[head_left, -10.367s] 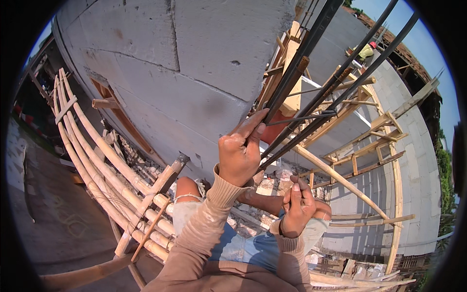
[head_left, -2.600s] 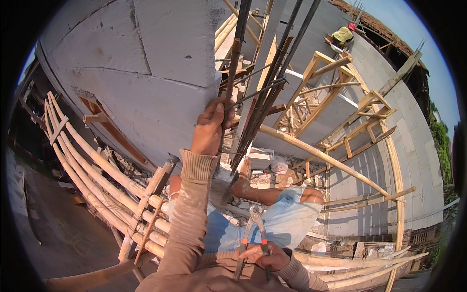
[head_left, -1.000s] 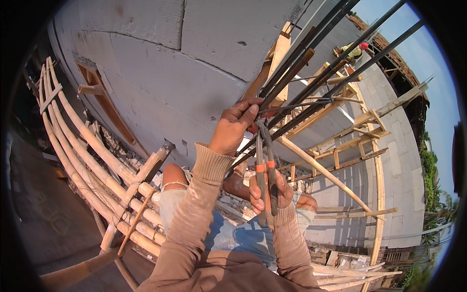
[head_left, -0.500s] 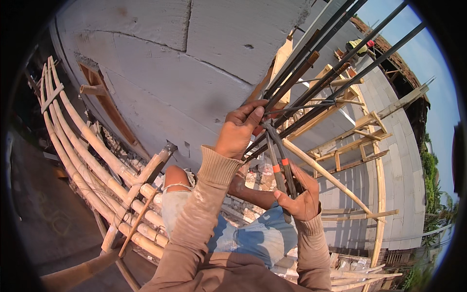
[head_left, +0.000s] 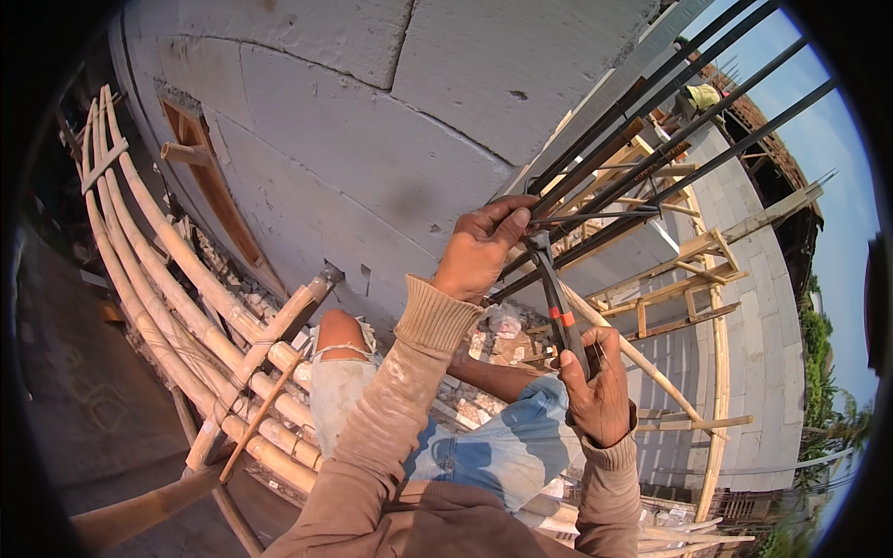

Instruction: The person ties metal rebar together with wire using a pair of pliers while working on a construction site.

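My left hand [head_left: 476, 253] is closed, its thumb and fingers pinched at the near corner of a thin steel stirrup [head_left: 595, 217] that crosses the bundle of long rebars [head_left: 642, 153]. What else its fingertips hold is hidden. In my right hand [head_left: 597, 389] is a pair of pincers [head_left: 556, 298] with dark handles and orange bands, the handles close together. The pincers' head meets the rebar just below my left fingertips; the jaws are too small to read. A few thin dark strands, like wire, show beside my right fingers.
A grey block wall [head_left: 353, 158] rises close on the left. Bamboo poles [head_left: 177, 270] lashed together run along the left side. Beyond the rebars stands timber framing [head_left: 670, 270], with another block wall [head_left: 763, 344]. Rubble [head_left: 502, 349] lies below. Far off, a person [head_left: 699, 99] wears yellow.
The pincers' handles have come together from a spread position. My right hand has shifted slightly right, and the view has moved a little. My left hand stays at the stirrup.
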A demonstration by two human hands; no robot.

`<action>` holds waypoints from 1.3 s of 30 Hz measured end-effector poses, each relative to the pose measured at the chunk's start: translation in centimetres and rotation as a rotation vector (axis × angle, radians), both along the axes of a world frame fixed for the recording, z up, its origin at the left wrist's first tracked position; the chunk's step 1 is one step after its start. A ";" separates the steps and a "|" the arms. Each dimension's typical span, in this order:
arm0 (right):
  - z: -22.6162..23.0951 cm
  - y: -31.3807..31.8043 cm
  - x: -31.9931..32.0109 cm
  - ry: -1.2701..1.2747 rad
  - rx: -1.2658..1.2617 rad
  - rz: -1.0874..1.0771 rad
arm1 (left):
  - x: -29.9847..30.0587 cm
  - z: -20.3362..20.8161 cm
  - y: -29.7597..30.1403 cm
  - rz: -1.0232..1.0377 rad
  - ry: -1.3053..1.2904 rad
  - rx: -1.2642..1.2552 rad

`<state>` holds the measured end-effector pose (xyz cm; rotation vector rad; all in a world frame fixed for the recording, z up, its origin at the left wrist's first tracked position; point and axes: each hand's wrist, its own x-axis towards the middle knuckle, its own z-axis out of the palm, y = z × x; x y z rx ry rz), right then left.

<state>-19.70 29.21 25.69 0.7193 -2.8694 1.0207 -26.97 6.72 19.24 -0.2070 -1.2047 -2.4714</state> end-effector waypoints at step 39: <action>0.9 0.9 -4.4 -0.765 -0.520 0.348 | 0.1 -0.1 0.0 -0.060 0.023 0.079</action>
